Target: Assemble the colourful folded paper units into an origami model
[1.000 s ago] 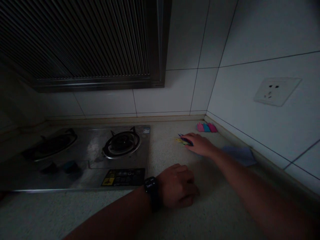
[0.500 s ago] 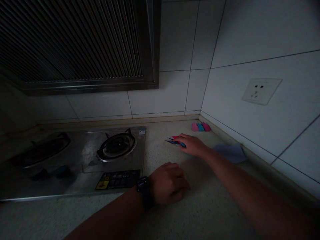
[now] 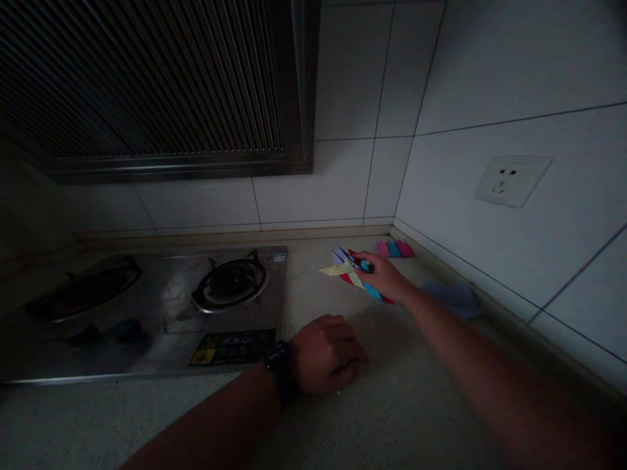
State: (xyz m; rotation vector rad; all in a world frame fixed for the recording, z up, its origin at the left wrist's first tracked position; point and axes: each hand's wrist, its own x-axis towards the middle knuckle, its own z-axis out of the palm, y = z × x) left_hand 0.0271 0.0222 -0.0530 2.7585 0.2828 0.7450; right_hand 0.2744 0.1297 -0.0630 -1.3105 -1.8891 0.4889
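1. The right hand (image 3: 386, 279) pinches a fan of coloured paper slips (image 3: 351, 274), yellow, red, blue and pale, raised just above the speckled stone countertop (image 3: 392, 405).
2. The left hand (image 3: 326, 352), with a dark wristwatch (image 3: 280, 372), rests on the countertop, loosely curled and holding nothing.
3. The step looks like gathering the slips; next comes a firmer pinch.
4. Pink and teal folded paper pieces (image 3: 394, 248) sit in the corner; the steel gas hob (image 3: 147, 307) lies to the left.

Left hand (image 3: 326, 352) fingers curled under, unseen; folded papers (image 3: 350, 274) partly behind right hand (image 3: 386, 277)
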